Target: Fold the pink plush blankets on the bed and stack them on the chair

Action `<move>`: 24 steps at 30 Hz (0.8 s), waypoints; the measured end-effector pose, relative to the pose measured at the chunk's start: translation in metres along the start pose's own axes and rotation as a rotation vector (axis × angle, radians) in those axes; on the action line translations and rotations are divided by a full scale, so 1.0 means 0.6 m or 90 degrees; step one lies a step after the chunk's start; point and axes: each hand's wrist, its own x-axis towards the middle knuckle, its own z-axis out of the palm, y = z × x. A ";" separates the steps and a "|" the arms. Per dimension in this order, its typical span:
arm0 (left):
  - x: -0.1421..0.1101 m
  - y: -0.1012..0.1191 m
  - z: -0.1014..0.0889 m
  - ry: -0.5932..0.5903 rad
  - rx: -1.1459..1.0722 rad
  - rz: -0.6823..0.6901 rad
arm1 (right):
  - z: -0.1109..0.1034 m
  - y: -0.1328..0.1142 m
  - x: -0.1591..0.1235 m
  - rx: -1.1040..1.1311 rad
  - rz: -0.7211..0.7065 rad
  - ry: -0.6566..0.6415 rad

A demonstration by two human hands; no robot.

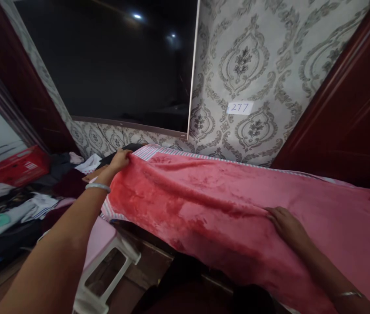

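Note:
A plush pinkish-red blanket (pixel 224 192) lies spread over a long low surface, its near side hanging down in front of me. My left hand (pixel 120 160) is closed on the blanket's far left corner. Further right, my right hand (pixel 281 220) pinches the blanket near its middle, and a raised fold runs between the two hands. Under the blanket, a striped cloth (pixel 147 151) shows along the back edge and at the left end. The surface beneath is mostly hidden.
A pink and white plastic stool (pixel 106 248) stands at the lower left. Beyond it lie piled clothes (pixel 41 205) and a red basket (pixel 21 165). A large television (pixel 116 61) hangs above, beside a paper label (pixel 240 107) on the patterned wall. Dark red doors (pixel 344 100) flank it.

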 end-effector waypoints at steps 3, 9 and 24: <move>-0.008 -0.001 0.000 0.018 0.014 -0.001 | -0.004 0.002 -0.012 -0.035 -0.032 -0.019; -0.026 0.018 -0.027 0.087 0.052 0.031 | -0.027 -0.013 -0.003 -0.049 -0.006 0.035; -0.020 0.109 -0.147 0.254 0.028 0.094 | -0.222 -0.046 0.086 -0.047 0.314 0.256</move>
